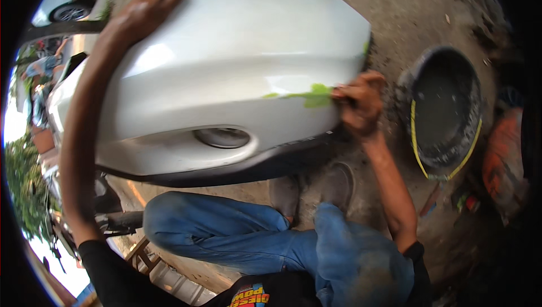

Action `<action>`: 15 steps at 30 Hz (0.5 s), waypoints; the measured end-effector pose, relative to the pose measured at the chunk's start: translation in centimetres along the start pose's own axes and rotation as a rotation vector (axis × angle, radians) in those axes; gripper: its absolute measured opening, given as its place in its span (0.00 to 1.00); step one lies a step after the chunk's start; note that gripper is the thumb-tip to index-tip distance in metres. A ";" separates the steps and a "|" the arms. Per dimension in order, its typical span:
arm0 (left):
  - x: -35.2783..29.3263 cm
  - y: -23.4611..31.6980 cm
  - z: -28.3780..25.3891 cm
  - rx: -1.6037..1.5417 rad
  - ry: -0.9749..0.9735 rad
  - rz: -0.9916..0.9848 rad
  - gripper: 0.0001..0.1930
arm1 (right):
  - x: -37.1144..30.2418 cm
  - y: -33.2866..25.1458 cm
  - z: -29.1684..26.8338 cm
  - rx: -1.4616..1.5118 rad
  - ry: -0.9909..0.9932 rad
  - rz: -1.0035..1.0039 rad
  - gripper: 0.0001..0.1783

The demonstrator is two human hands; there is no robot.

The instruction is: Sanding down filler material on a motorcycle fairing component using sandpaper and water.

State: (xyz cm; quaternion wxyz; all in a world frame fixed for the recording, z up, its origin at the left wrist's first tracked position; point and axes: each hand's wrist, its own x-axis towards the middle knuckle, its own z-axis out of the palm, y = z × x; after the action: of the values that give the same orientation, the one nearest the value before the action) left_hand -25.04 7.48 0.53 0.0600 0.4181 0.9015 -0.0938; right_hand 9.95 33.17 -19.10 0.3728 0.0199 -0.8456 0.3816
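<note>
A white car bumper (226,53) stands across the front of me, with a round fog lamp (223,137) set in its lower part. Bright green patches (318,96) mark its right side, along a crease. My left hand (148,11) lies on the bumper's far upper left edge, fingers stretched over it. At the right end of the green patch, my right hand (362,102) presses its bent fingertips to the surface. Its fingers are pinched together; whatever they hold is too small and blurred to name.
On the right stands a black bucket (446,112) with murky water and a yellow handle. An orange, dirty sack-like thing (504,157) lies beyond it. My shoes (337,185) rest on the concrete floor (406,2) under the bumper. A parked car (70,11) shows at far left.
</note>
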 end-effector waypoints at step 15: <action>2.0 -0.6 1.2 0.093 -0.021 0.038 0.23 | 2.5 -2.7 0.5 0.057 -0.054 -0.123 0.11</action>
State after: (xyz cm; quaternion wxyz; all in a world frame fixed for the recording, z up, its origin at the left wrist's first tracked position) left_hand -26.79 8.31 -0.98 0.0515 0.4365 0.8874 -0.1387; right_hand 8.73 31.56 -16.00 0.3719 0.0927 -0.8413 0.3813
